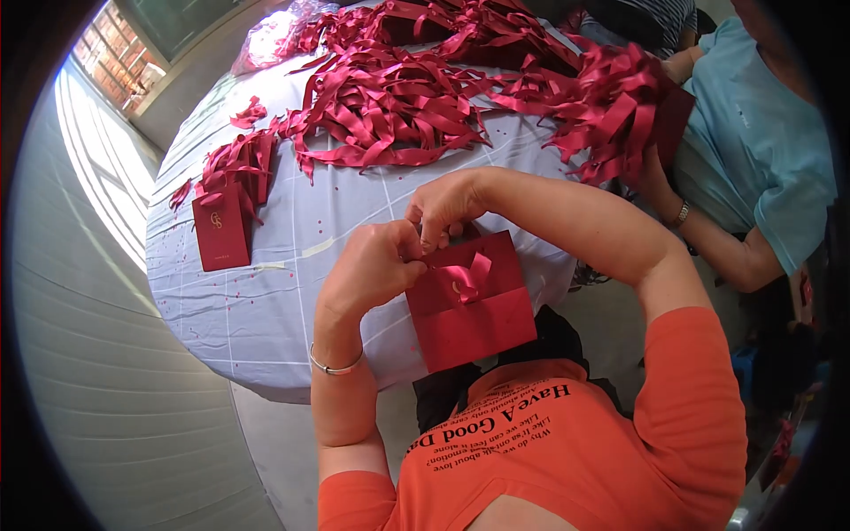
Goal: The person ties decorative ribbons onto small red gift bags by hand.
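A dark red paper gift bag [474,323] lies at the table's near edge, above my lap, with a crease across its front. On its upper part shows a pinkish-red ribbon [479,276], looped and hanging loose. My left hand [367,270] is closed at the bag's upper left corner, thumb and fingers pinched on it. Right beside it, my right hand [450,208] reaches in from above, bent at the wrist with its fingers curled together at the top edge. What the right fingertips pinch is hidden. The two hands almost touch.
A round table [354,208] with a pale checked cloth bears a large heap of red ribbons [390,111]. Another red bag [221,228] lies at the left, and a clear plastic bag [274,40] at the back. At the right, a person in light blue [753,150] handles ribboned bags [620,106].
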Motion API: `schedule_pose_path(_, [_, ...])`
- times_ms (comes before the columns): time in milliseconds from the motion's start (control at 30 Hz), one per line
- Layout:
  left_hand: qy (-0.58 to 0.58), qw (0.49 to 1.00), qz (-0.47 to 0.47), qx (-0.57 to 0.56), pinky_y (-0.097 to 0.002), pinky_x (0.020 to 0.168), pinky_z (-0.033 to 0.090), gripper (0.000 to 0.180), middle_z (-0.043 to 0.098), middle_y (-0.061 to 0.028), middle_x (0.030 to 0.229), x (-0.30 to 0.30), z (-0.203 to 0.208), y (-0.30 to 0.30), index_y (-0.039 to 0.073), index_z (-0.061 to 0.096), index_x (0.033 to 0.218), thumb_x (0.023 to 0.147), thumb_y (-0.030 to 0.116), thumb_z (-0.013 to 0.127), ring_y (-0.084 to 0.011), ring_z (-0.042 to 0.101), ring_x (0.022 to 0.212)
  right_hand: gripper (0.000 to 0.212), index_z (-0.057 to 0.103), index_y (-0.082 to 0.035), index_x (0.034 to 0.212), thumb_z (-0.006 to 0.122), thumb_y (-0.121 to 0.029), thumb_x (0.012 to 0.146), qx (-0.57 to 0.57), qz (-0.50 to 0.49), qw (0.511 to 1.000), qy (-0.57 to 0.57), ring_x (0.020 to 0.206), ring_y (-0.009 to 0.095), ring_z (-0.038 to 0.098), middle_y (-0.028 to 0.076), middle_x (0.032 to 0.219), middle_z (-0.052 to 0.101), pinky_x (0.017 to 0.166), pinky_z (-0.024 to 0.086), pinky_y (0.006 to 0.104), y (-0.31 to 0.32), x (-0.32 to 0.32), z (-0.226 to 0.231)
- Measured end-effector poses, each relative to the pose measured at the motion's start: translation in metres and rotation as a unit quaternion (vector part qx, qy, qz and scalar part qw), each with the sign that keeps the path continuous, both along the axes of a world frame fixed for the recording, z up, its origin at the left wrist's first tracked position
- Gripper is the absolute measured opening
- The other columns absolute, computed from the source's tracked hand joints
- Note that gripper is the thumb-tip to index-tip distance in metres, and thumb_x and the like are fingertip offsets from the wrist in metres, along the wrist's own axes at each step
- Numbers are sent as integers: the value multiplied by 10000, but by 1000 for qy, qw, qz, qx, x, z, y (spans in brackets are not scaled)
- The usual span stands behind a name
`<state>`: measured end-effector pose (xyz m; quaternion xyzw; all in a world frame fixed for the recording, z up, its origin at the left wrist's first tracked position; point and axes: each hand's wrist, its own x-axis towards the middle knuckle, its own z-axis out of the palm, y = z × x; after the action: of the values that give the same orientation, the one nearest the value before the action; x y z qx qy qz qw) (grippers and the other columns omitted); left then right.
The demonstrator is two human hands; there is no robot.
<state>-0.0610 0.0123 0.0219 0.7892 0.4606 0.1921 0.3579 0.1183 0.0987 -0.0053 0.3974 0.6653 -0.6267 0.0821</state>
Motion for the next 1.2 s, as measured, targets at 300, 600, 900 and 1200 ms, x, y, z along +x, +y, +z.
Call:
schedule_pose_path(300, [-16,999,5,-32,-336,602,510,164,664,-136,699,-3,-1,4,-28,650,795,661,14,734,-214,637,631,214,638,-89,833,745,-55,652,-70,-153,985,30,477,81,507,-10,622,585,417,359,231,-7,-4,-23])
schedule_pose_path(600, [14,1000,0,2,-268,545,504,163,651,-58,667,3,4,-3,-21,624,772,684,-10,761,-103,613,604,149,678,-110,851,776,-147,744,-4,-31,999,31,517,58,524,-36,651,606,445,368,211,-15,7,-2])
schedule_pose_path(900, [8,998,18,52,-350,581,513,148,652,-160,663,2,2,-3,-28,631,732,637,30,729,-267,651,605,272,668,-94,1021,744,-101,760,-63,-61,992,86,566,33,529,-40,756,658,470,369,194,-14,11,0])
schedule_pose_path(1200, [10,999,21,49,-356,586,516,140,657,-164,668,4,5,-5,-23,636,724,635,27,730,-280,659,613,275,678,-39,1005,724,-33,734,-66,-33,991,108,655,54,575,-11,803,672,540,427,201,-9,12,-6])
